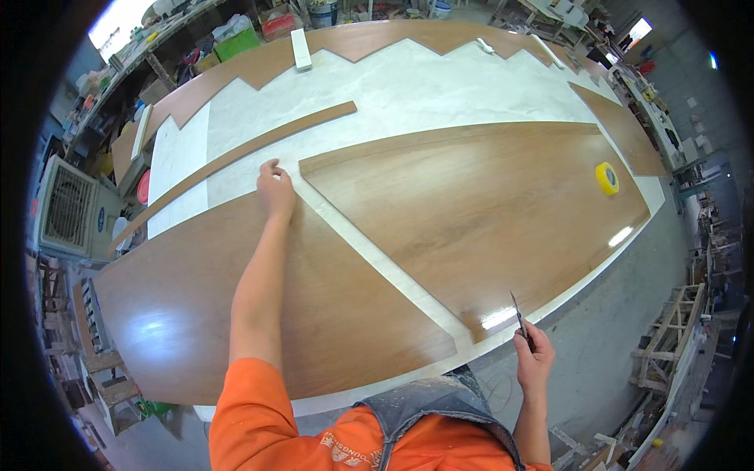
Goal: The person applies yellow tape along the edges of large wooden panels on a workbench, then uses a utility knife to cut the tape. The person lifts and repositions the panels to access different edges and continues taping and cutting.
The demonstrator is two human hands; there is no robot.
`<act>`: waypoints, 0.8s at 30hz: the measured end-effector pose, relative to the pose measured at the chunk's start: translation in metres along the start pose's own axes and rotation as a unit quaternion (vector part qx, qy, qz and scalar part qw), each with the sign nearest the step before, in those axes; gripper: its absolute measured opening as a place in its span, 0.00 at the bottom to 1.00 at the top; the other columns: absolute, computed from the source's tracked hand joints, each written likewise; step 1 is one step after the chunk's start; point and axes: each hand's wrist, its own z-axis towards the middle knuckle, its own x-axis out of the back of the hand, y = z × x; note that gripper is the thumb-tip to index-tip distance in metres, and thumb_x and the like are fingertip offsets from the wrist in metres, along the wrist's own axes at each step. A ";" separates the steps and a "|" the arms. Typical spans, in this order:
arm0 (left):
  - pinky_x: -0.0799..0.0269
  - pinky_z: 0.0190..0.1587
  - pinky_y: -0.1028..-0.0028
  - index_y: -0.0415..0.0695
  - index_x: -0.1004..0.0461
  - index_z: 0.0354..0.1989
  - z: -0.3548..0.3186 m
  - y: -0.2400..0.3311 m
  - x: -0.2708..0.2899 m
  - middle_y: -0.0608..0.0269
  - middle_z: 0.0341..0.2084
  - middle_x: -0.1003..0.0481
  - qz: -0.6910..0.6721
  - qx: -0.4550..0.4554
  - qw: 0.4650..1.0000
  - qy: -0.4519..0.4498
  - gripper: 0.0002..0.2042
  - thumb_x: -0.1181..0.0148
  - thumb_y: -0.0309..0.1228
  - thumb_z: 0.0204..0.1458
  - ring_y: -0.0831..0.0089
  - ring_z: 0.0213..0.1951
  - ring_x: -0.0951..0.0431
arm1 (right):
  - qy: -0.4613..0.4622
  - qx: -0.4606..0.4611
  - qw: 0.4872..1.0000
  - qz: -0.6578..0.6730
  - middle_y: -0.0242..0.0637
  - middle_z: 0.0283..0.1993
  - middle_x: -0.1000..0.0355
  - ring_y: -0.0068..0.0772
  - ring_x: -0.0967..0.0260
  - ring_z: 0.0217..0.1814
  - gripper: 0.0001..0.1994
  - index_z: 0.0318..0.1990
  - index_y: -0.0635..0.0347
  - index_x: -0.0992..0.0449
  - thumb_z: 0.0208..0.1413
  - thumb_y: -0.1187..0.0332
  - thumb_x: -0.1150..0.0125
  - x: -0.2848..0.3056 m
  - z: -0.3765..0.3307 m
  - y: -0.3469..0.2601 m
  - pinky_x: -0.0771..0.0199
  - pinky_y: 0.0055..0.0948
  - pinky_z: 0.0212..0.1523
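My left hand (pixel 276 188) is over the far edge of the left brown panel (pixel 204 298), beside the gap between the panels. Its fingers are curled together in a pinch; whatever they may hold is too small to make out. Near the table's front edge, my right hand (pixel 536 359) grips dark-handled scissors (pixel 519 315), their narrow blades pointing up and away. They are close to the near corner of the right brown panel (pixel 471 212). A roll of yellow tape (pixel 606 179) rests on that panel's right end.
A long brown strip (pixel 251 147) lies across the white table surface (pixel 369 94) beyond my left hand. Zigzag-edged brown panels (pixel 353 41) line the far side, with a white block (pixel 301 50) on top. An air cooler (pixel 71 206) stands left; wooden racks (pixel 667 337) stand right.
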 end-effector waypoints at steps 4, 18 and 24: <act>0.26 0.40 0.73 0.35 0.26 0.52 -0.008 0.022 0.028 0.62 0.35 0.21 -0.303 0.174 0.933 -0.086 0.15 0.38 0.25 0.57 0.74 0.33 0.24 | 0.024 -0.031 0.996 0.085 0.32 0.38 0.23 0.23 0.27 0.39 0.15 0.53 0.68 0.19 0.58 0.74 0.33 0.001 -0.005 0.003 0.28 0.22 0.42; 0.30 0.46 0.77 0.41 0.24 0.47 -0.227 0.300 0.207 0.71 0.37 0.25 -0.480 0.184 0.672 -0.534 0.10 0.35 0.22 0.58 0.80 0.40 0.26 | -0.259 0.026 0.930 0.260 0.18 0.28 0.33 0.12 0.38 0.30 0.14 0.45 0.60 0.20 0.58 0.62 0.27 -0.009 0.029 -0.075 0.38 0.20 0.31; 0.24 0.44 0.70 0.39 0.37 0.70 -0.288 0.346 0.218 0.57 0.42 0.23 -0.269 -0.218 0.899 -0.267 0.41 0.22 0.26 0.46 0.68 0.39 0.24 | -0.276 -0.047 0.864 0.419 0.22 0.21 0.33 0.13 0.41 0.20 0.07 0.36 0.58 0.22 0.61 0.66 0.31 0.056 0.015 -0.054 0.43 0.18 0.21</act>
